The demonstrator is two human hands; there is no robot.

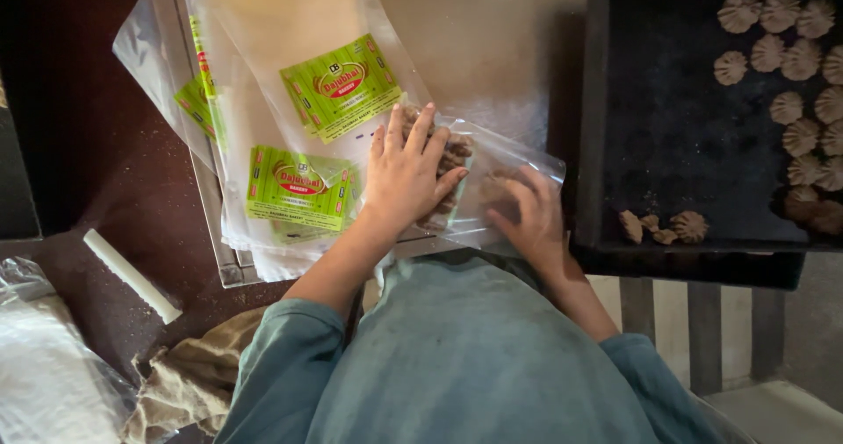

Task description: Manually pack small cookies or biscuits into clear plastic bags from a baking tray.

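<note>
My left hand lies flat with spread fingers on a clear plastic bag partly filled with brown cookies. My right hand reaches into the bag's open end from the right, seen through the plastic; I cannot tell whether it holds a cookie. The bag lies on a metal tray, beside a stack of clear bags with green labels.
A black baking tray at right carries several ridged round cookies, with a few near its front edge. A white stick, a beige cloth and crumpled plastic lie at lower left on the dark red surface.
</note>
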